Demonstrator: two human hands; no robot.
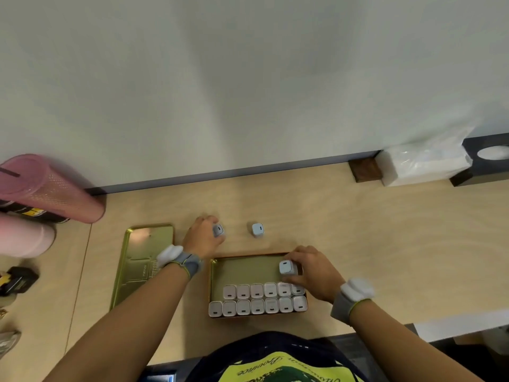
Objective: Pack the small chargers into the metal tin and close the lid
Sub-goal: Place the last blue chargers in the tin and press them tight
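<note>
An open gold metal tin (242, 267) lies on the wooden table in front of me, with two rows of several small white chargers (257, 299) standing along its near side. My right hand (311, 271) grips one charger (286, 267) over the tin's right side, above the empty far half. My left hand (203, 237) is closed around another charger (218, 230) on the table just beyond the tin. One loose charger (257, 229) stands on the table to the right of that hand. The gold lid (143, 260) lies upside down left of the tin, partly under my left forearm.
A pink tumbler (52, 188) lies at the far left, a second pink item (24, 235) below it, with dark small objects (18, 279) near the left edge. A white tissue pack (424, 161) and a black holder (487, 158) sit against the wall at far right.
</note>
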